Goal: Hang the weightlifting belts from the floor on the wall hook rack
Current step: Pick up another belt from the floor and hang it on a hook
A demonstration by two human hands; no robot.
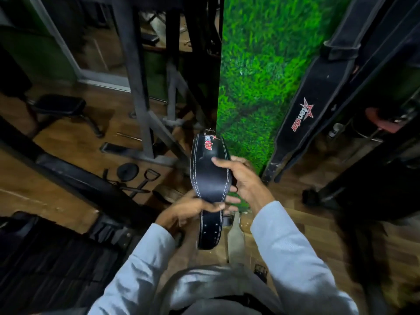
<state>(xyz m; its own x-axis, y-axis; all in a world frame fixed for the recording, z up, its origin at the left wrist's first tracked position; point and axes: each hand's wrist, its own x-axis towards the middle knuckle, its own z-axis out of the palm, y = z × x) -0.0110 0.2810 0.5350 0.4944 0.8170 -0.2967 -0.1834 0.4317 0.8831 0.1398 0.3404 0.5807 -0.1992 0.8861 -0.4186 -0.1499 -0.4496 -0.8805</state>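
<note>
A black leather weightlifting belt (210, 176) with white stitching and a red star logo is held in front of me, its buckle end pointing away and its holed tail hanging toward me. My left hand (193, 209) grips the narrow part of the belt near the holes. My right hand (238, 176) holds the wide padded part by its right edge, thumb on top. A second black belt (318, 105) with the same logo hangs against the grass-patterned wall (256, 76) at the right. The hook rack itself is out of view.
A grey steel machine frame (141, 92) stands left of the wall. A small black stool (59, 108), a round weight plate (127, 171) and cable handles (145, 180) lie on the wooden floor at left. Dark straps and equipment (375, 144) crowd the right side.
</note>
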